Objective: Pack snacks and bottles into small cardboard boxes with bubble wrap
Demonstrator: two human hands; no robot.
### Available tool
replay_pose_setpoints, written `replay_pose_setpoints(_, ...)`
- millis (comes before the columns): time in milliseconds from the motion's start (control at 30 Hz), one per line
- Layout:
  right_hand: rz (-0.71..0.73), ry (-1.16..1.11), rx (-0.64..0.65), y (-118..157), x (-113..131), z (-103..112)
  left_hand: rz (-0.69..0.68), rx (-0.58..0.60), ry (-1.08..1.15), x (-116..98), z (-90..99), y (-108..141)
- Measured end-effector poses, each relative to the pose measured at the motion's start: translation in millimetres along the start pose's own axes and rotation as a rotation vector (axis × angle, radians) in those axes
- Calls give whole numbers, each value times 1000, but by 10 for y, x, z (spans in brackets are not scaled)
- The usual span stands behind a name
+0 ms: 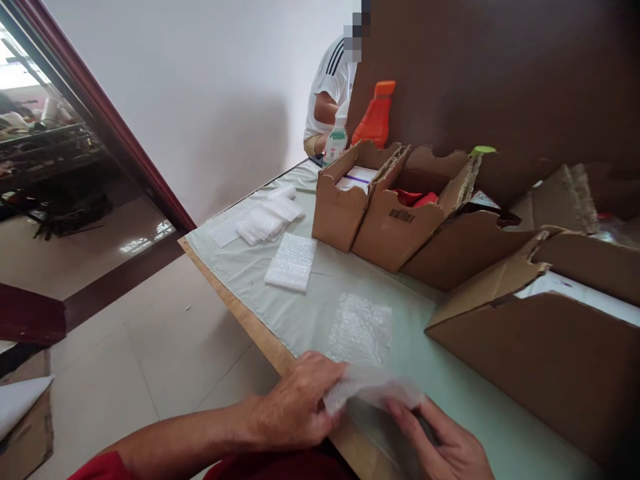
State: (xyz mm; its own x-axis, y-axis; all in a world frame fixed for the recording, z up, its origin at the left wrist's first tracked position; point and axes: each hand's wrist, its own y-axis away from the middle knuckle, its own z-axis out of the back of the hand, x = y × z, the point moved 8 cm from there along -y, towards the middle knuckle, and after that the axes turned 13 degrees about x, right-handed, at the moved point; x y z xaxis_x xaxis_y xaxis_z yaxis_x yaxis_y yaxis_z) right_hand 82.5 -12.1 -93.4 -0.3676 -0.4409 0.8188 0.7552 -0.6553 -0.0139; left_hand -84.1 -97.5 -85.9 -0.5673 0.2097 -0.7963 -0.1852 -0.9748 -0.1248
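Observation:
A strip of bubble wrap (pixel 373 383) is stretched between my two hands above the table's near edge, blurred in places. My left hand (pixel 303 400) grips its left end with thumb and fingers. At the other end, the fingers of my right hand (pixel 440 433) pinch the wrap. Just beyond my hands a flat bubble wrap pouch (pixel 361 327) lies on the pale cloth (pixel 410 360). Farther back is another bubble wrap pouch (pixel 291 262), and several more bubble wrap pieces (pixel 265 220) lie in an overlapping pile.
Cut-down cardboard boxes (pixel 335 210) line the table's right side, one holding a white carton (pixel 575 293). Behind them stand an orange bottle (pixel 376 120) and a clear bottle (pixel 336 140). A person in a white shirt (pixel 333 77) is at the far end. The wooden table edge (pixel 235 303) runs along the left.

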Motion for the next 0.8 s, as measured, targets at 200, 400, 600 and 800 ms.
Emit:
replay_pose_setpoints(200,-121,212,-286,131,11,267,201,-46,84,265,90,-63)
replay_pose_setpoints(400,199,539,-357,456,515,179,160,-102,-60,255,67,-52)
replay_pose_setpoints(600,222,623,-176,228,446,-18,130,-148,-191,169,76,-34)
replay_pose_setpoints(800,159,687,15,76,223,-163,-37,-250,-430,-140,177,75)
